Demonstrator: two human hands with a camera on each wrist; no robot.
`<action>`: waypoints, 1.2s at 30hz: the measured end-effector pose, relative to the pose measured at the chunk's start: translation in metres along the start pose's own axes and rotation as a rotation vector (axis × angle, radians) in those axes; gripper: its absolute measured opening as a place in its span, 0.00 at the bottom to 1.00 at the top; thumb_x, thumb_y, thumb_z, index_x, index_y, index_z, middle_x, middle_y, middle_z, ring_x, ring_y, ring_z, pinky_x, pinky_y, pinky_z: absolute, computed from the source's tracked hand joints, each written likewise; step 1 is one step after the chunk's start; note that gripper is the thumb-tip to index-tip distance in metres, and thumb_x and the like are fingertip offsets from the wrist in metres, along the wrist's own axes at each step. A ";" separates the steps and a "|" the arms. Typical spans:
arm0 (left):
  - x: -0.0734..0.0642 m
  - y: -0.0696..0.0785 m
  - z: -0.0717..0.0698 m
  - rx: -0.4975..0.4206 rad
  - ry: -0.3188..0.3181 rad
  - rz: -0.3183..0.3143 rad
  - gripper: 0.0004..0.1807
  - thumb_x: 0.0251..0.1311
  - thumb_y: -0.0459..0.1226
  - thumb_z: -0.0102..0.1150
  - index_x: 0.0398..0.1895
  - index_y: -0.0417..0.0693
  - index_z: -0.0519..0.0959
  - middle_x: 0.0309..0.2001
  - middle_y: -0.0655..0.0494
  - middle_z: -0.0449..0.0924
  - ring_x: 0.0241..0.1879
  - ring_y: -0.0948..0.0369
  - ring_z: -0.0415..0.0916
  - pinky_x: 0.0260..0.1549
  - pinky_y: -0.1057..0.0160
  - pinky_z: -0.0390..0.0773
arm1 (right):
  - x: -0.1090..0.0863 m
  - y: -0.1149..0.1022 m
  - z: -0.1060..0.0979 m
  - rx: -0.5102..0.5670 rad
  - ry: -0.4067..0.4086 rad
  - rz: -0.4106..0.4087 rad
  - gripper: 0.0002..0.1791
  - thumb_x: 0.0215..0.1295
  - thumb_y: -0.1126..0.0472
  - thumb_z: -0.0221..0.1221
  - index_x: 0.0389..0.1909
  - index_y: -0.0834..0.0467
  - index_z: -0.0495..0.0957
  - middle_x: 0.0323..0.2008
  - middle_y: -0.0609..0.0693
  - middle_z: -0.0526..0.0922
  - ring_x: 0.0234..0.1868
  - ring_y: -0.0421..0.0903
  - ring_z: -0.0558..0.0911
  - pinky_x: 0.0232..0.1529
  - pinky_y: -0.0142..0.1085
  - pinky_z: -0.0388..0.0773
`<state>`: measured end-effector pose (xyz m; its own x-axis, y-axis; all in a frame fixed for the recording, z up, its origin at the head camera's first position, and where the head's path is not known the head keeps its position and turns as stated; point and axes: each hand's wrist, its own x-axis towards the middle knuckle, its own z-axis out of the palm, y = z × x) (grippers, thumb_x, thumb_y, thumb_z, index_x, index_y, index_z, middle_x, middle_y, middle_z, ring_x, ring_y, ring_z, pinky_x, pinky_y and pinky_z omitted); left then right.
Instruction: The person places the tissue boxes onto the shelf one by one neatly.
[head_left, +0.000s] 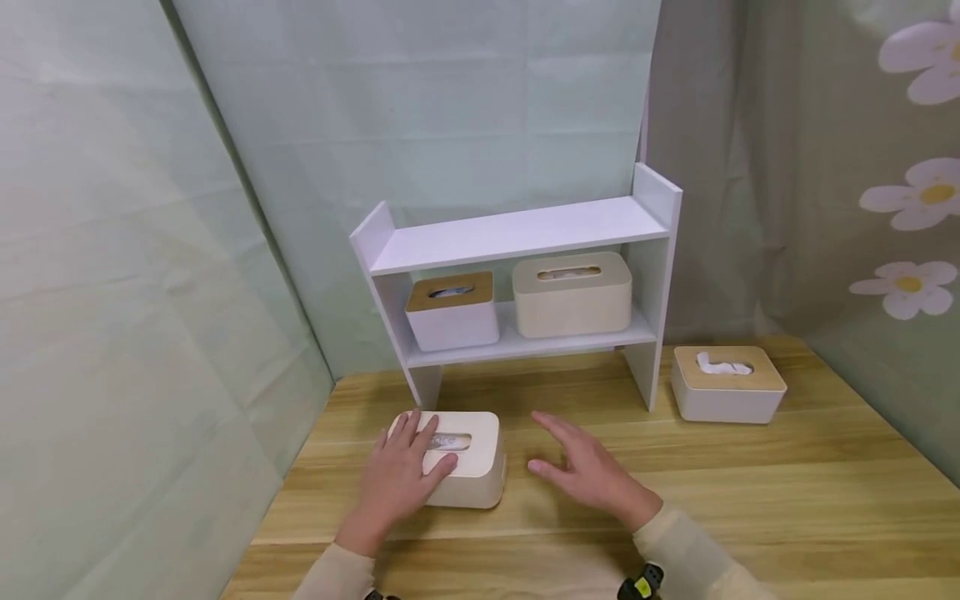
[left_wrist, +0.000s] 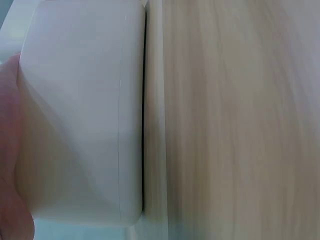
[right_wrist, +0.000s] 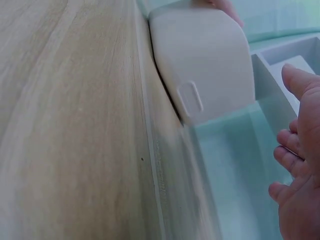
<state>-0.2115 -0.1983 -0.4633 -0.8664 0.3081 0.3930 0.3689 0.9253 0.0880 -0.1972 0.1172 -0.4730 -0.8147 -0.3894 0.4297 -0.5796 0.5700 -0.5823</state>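
A cream tissue box (head_left: 486, 487) with an oval slot on top sits on the wooden table in front of the shelf. My left hand (head_left: 397, 475) rests on its lid, fingers spread fairly straight across the left part and thumb near the front edge. Printed packaging shows through the slot. In the left wrist view, the box's smooth side (left_wrist: 82, 115) fills the left half, with part of the hand at the edge. To the right of the box, my right hand (head_left: 588, 471) hovers apart from it, fingers extended and nothing held. The right wrist view shows the box's end (right_wrist: 205, 60) with a small oval recess.
Behind stands a white two-tier shelf (head_left: 517, 237). Its lower tier bears a white tissue box with a wooden lid (head_left: 453, 325) and a larger cream tissue box (head_left: 573, 304). Another wooden-lidded tissue box (head_left: 727, 404) is on the table (head_left: 750, 500) at right. Curtains surround the table.
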 end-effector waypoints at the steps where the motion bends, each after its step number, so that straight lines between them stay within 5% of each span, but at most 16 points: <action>1: 0.002 0.005 0.001 0.000 -0.003 0.005 0.41 0.61 0.68 0.44 0.68 0.52 0.69 0.69 0.41 0.61 0.69 0.44 0.56 0.62 0.38 0.57 | 0.000 0.000 0.000 -0.003 0.005 -0.004 0.38 0.64 0.42 0.60 0.72 0.50 0.61 0.69 0.49 0.65 0.68 0.49 0.66 0.63 0.49 0.65; 25: 0.042 0.097 0.025 -0.022 -0.082 -0.002 0.48 0.58 0.74 0.26 0.71 0.55 0.64 0.72 0.45 0.57 0.72 0.47 0.51 0.66 0.41 0.51 | -0.001 0.019 -0.011 -0.091 0.034 -0.051 0.38 0.66 0.42 0.57 0.70 0.59 0.63 0.70 0.52 0.64 0.73 0.53 0.55 0.65 0.56 0.59; 36: 0.047 0.110 0.033 -0.015 -0.048 -0.026 0.49 0.58 0.75 0.25 0.71 0.55 0.65 0.71 0.45 0.58 0.72 0.47 0.51 0.66 0.41 0.50 | -0.001 0.028 -0.018 -0.172 0.036 -0.058 0.40 0.62 0.39 0.59 0.69 0.59 0.65 0.69 0.51 0.66 0.72 0.52 0.58 0.66 0.55 0.57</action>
<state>-0.2229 -0.0745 -0.4651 -0.8907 0.2943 0.3464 0.3506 0.9299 0.1115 -0.2124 0.1468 -0.4773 -0.7768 -0.4009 0.4856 -0.6116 0.6638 -0.4304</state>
